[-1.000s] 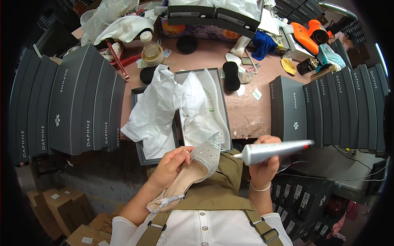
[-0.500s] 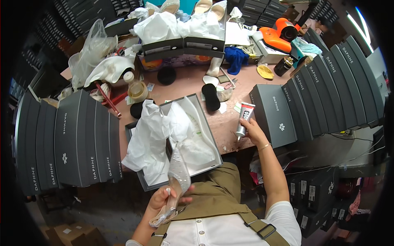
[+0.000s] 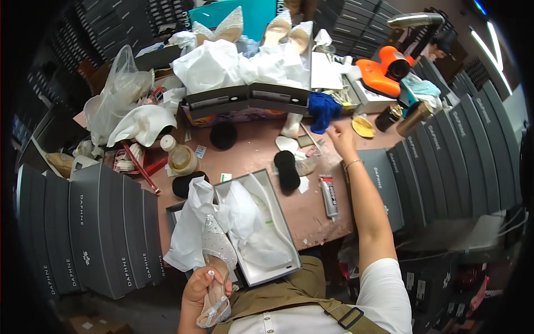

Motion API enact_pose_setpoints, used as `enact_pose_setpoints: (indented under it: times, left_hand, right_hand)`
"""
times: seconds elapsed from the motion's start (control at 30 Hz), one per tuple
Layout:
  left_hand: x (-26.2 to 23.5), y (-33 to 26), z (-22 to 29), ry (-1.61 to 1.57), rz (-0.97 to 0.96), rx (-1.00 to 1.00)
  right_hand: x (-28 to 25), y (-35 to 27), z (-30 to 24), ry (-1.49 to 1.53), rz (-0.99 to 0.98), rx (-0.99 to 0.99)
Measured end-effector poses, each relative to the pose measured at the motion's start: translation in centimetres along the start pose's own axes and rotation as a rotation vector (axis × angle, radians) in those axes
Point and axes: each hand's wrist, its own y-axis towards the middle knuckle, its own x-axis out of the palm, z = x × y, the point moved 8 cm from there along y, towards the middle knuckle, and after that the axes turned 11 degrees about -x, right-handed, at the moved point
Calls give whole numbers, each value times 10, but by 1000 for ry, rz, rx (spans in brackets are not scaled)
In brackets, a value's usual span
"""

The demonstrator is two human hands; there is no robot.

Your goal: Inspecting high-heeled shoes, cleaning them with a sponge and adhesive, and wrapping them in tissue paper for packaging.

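Note:
My left hand [image 3: 197, 286] is closed around a pointed shoe [image 3: 218, 245] covered in sparkling stones, with a pale insole and a strap at the heel end. Its toe points away from me, over white tissue paper [image 3: 192, 234] at the left side of an open grey shoebox [image 3: 283, 222]. My right hand [image 3: 342, 139] reaches far across the table, fingers partly extended beside a crumpled blue cloth [image 3: 324, 111]; whether they touch it is hard to see. A silver, red and black tube [image 3: 329, 197] lies on the table near my right forearm.
Stacks of grey shoeboxes flank me, left [image 3: 100, 222] and right [image 3: 461, 139]. Open boxes [image 3: 222, 100] with sparkling shoes stand at the back. A bottle of yellowish liquid [image 3: 181, 158], a black sponge [image 3: 286, 171], a yellow pad [image 3: 363, 127] and an orange device [image 3: 381, 72] are around.
My right hand has let go of the tube, which now lies on the table, and has moved away toward the blue cloth. The shoe in my left hand has shifted slightly left.

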Motion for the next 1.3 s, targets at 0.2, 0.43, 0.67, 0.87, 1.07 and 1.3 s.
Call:
enact_pose_setpoints:
  times: [0.2,0.43,0.67,0.87,1.07,1.3]
  left_hand:
    - [-9,16,3,-82,103,-132]
    - [-30,32,-1,-96,71,-153]
    - [-27,45,-13,-111,66,-159]
    - [-29,43,-22,-139,27,-128]
    - [-27,42,-26,-142,-25,-141]
    - [-25,43,-24,-99,-26,-106]
  right_hand:
    - [52,50,30,-27,180,90]
    - [64,15,-11,432,86,166]
    - [157,-88,-165,1030,-550,208]
    - [131,-78,-178,260,-387,-420]
    - [147,-82,-194,193,-507,-624]
    - [153,-86,-203,106,-519,-670]
